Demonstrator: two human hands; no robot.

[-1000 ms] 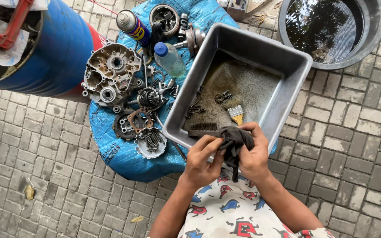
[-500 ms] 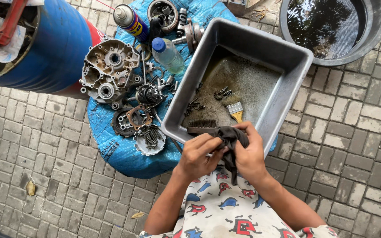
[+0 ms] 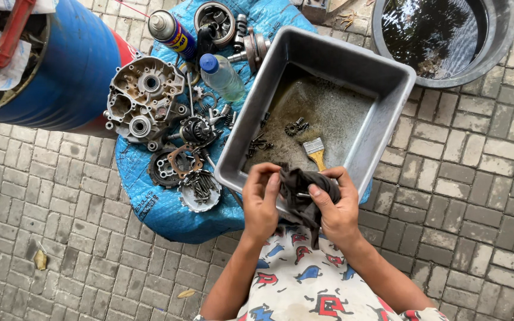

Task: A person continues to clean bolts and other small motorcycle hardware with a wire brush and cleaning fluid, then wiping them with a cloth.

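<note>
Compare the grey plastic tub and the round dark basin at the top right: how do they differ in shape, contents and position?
The grey tub is rectangular; the round basin is circular. The grey tub holds a dirty film of liquid, small metal parts and a paintbrush; the round basin holds dark water. The grey tub rests partly on the blue tarp, close to the hands; the round basin stands on the paving, farther away. Both are open-topped containers.
</note>
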